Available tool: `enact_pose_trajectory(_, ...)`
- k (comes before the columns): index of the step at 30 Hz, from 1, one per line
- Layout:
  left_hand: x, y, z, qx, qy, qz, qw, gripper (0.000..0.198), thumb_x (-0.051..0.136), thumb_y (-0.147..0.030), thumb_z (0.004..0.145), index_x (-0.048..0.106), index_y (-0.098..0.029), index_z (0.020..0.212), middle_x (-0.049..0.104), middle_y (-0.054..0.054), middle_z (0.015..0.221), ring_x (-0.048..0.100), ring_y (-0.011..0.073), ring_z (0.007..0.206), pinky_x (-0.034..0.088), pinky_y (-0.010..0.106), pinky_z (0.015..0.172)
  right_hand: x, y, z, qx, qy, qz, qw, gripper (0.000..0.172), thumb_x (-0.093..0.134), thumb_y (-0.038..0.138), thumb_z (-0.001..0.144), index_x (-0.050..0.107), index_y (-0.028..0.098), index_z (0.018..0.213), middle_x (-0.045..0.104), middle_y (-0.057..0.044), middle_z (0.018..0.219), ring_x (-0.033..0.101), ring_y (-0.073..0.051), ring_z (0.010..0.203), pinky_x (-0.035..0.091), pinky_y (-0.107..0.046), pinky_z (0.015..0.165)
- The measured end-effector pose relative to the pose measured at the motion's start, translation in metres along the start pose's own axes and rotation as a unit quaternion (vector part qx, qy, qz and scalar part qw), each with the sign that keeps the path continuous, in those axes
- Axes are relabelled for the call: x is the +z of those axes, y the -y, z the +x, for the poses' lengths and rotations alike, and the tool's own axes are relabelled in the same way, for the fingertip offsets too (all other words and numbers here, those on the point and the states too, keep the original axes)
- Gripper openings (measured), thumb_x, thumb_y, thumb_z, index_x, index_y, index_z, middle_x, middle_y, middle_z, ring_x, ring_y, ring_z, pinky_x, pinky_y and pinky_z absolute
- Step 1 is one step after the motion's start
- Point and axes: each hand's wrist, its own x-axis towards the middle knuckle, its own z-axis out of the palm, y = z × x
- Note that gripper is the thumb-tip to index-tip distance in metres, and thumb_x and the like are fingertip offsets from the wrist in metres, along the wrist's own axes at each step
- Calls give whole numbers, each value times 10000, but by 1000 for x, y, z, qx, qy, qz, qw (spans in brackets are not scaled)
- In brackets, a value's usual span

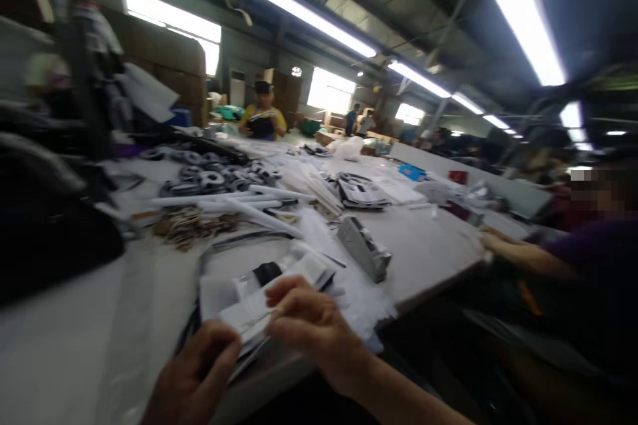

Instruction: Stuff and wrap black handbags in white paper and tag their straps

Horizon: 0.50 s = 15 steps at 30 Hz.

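Observation:
Both hands are over the near edge of a white worktable [428, 246], close to a stack of flat white and dark pieces [259, 309] with a dark looped edge around it. My left hand [199, 368] is at the stack's near left corner, its fingers curled toward the thumb. Just right of it, my right hand [319, 329] bends over the stack with thumb and fingers drawn together. Blur hides what, if anything, is between the fingers of either hand. A grey box-shaped block [363, 249] rests beyond my right hand on white fluffy sheeting [319, 229].
White tubes [249, 206], a pile of brown bits [192, 226] and grey-white rings [214, 176] lie further back. A dark bulky item [44, 232] is at left. A co-worker's arm [528, 255] reaches to the table at right; another person [263, 116] is behind it.

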Motion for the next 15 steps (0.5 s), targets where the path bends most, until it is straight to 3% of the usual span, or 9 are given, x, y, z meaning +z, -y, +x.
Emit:
enact_pose_trajectory(3,-6,-3,-5,-10,42,-103,994,378,525,-557,888,599,-218,739,530,-23,602,478,127,547,428,212,538,10,5,10,27,33,84,996,208,751,405,800,697,213,741,665,-69,1080,614,-228,1058,458,-366,980)
enact_pose_trajectory(6,-19,-4,5,17,83,-132,988,335,506,-527,918,636,-223,866,629,-1,752,560,138,629,471,228,613,17,17,30,61,73,116,989,254,703,455,833,626,222,768,637,-42,762,628,-169,674,531,-306,649)
enact_pose_trajectory(8,-34,5,16,29,30,-78,996,293,481,-483,938,645,-239,951,675,18,887,622,172,779,500,257,728,18,28,53,73,81,29,994,275,712,470,815,595,222,791,579,-3,649,487,-108,453,391,-229,418)
enact_pose_trajectory(11,-57,41,43,12,-86,92,992,271,431,-383,945,655,-231,950,692,55,975,633,230,942,492,341,874,17,33,109,40,103,-196,974,214,709,395,789,611,210,832,561,28,581,377,-72,394,252,-195,363)
enact_pose_trajectory(13,-64,73,63,-7,-86,215,973,265,428,-279,918,680,-210,958,698,88,1039,628,260,1009,470,403,945,16,23,155,25,128,-344,930,99,669,281,775,630,206,825,592,28,560,405,-74,410,268,-184,385)
enact_pose_trajectory(15,-65,101,80,-8,-45,300,953,326,424,-171,882,706,-197,1043,684,123,1170,594,290,1152,418,465,1038,20,6,196,73,176,-468,863,33,609,180,768,631,203,770,604,28,517,432,-78,399,299,-178,403)
